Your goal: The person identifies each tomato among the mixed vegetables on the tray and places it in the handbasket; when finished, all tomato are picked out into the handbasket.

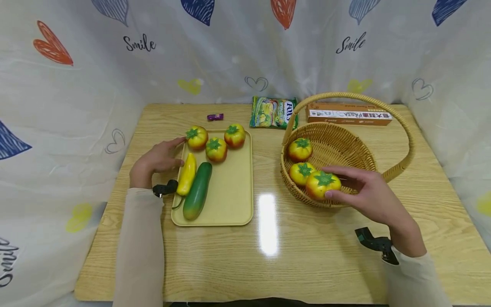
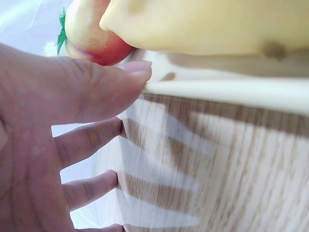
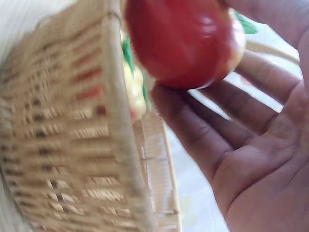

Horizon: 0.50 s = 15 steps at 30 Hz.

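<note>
My right hand (image 1: 366, 192) holds a yellow-red tomato (image 1: 323, 184) with a green leafy top between thumb and fingers, above the near rim of the wicker basket (image 1: 364, 155). In the right wrist view the tomato's red underside (image 3: 183, 43) shows above the basket rim. Two similar tomatoes, one farther back (image 1: 300, 149) and one nearer (image 1: 302, 172), lie inside the basket. My left hand (image 1: 159, 158) rests at the left edge of the cream tray (image 1: 230, 192), fingers extended, beside a yellow pepper (image 1: 187, 175) and a tomato (image 1: 197, 137).
The tray also bears a green cucumber (image 1: 197, 192) and two more tomatoes, one in the middle (image 1: 216, 150) and one at right (image 1: 235, 135). Behind stand a green snack bag (image 1: 270, 112), a pasta box (image 1: 349, 115) and a small purple packet (image 1: 215, 117). The basket's tall handle (image 1: 410, 140) arches over it.
</note>
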Available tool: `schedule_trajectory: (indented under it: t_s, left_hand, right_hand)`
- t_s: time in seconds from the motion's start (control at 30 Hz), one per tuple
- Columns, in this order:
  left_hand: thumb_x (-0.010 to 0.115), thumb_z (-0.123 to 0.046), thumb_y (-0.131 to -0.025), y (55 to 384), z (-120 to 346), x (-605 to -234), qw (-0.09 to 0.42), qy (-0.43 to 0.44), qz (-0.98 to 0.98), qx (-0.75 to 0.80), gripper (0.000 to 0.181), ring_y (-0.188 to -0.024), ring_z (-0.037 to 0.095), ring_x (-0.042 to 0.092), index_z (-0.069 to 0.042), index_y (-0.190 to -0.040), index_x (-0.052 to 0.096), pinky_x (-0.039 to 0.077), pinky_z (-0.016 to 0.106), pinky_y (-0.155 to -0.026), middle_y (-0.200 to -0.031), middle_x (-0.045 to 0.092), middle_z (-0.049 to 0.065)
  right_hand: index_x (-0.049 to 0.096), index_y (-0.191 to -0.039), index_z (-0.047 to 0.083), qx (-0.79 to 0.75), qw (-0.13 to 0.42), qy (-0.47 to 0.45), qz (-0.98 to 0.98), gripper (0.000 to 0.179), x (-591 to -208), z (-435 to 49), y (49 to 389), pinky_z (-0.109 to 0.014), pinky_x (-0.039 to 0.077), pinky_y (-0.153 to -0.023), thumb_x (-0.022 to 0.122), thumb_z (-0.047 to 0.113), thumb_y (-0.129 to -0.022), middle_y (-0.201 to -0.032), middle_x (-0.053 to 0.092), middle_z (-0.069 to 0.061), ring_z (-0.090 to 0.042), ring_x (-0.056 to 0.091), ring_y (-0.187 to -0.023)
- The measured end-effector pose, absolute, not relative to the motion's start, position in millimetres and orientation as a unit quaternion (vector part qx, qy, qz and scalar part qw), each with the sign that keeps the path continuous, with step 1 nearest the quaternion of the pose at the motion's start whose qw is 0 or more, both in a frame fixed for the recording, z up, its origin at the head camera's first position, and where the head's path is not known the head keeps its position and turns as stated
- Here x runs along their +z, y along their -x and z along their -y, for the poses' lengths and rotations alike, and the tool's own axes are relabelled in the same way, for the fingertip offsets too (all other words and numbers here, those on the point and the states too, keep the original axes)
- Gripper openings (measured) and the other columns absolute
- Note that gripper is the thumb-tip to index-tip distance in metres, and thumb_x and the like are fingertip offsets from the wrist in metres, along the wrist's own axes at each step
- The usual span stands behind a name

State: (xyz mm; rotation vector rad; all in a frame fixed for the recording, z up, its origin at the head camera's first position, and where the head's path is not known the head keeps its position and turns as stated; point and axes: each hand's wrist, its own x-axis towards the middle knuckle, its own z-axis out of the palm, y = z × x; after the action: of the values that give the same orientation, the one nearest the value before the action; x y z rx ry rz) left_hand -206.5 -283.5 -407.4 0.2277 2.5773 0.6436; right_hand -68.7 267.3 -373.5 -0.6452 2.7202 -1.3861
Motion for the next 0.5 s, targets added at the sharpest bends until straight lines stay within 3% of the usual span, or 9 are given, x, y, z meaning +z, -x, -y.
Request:
schedule_trajectory:
  t_s: [0.13,0.33,0.5]
  left_hand:
    - [0.071,-0.019,-0.105,207.1,284.9,-408.8,0.233,-0.085,-0.939,0.238,0.085,-0.162,0.06,0.021,-0.009,-0.175,0.024,0.019,0.076,-0.13,-0.175,0.03,0.033]
    - [0.07,-0.018,-0.105,208.9,286.5,-412.4,0.231,-0.087,-0.939,0.24,0.084,-0.163,0.059,0.021,-0.01,-0.175,0.025,0.019,0.076,-0.13,-0.176,0.029,0.031]
    - [0.071,-0.02,-0.104,208.9,287.7,-412.9,0.228,-0.091,-0.94,0.236,0.085,-0.161,0.059,0.023,-0.01,-0.175,0.025,0.02,0.076,-0.13,-0.175,0.029,0.032]
  right_hand:
    - [0.076,-0.141,0.019,-0.404,0.035,0.184,-0.895,0.049,-376.0,-274.2,72.9,-0.008,0.056,-0.096,0.087,0.012,-0.094,-0.14,0.075,-0.011,0.006,0.069,-0.117]
    - [0.076,-0.14,0.019,-0.366,0.079,0.169,-0.912,0.046,-382.9,-266.3,82.4,-0.016,0.059,-0.093,0.087,0.029,-0.097,-0.138,0.076,-0.011,-0.025,0.077,-0.119]
    - [0.076,-0.139,0.018,-0.372,0.071,0.166,-0.91,0.045,-391.1,-253.7,91.4,-0.014,0.059,-0.09,0.087,0.031,-0.096,-0.136,0.077,-0.012,-0.032,0.079,-0.117]
